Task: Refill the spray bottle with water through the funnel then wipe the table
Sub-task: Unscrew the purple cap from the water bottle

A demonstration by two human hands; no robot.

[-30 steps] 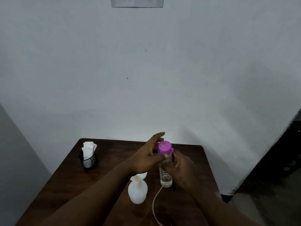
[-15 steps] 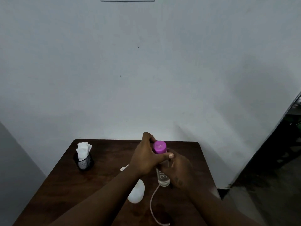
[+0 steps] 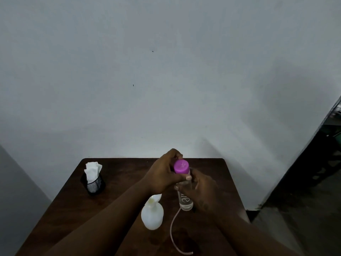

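A clear water bottle (image 3: 186,199) with a pink cap (image 3: 181,166) is held upright above the dark wooden table (image 3: 118,183). My right hand (image 3: 203,193) grips the bottle's body from the right. My left hand (image 3: 164,175) curls its fingers and thumb round the pink cap. To the left of it stands the white spray bottle (image 3: 152,215) with a white funnel (image 3: 154,198) in its neck. A thin dip tube (image 3: 173,231) lies curved on the table in front of the water bottle; the spray head is hidden.
A black mesh cup holding white tissues (image 3: 93,179) stands at the table's back left. A pale wall rises right behind the table. The floor drops away dark beyond the table's right edge.
My left hand went from open fingers above the cap to gripping round it. The view shifted a little; the bottle stays in my right hand.
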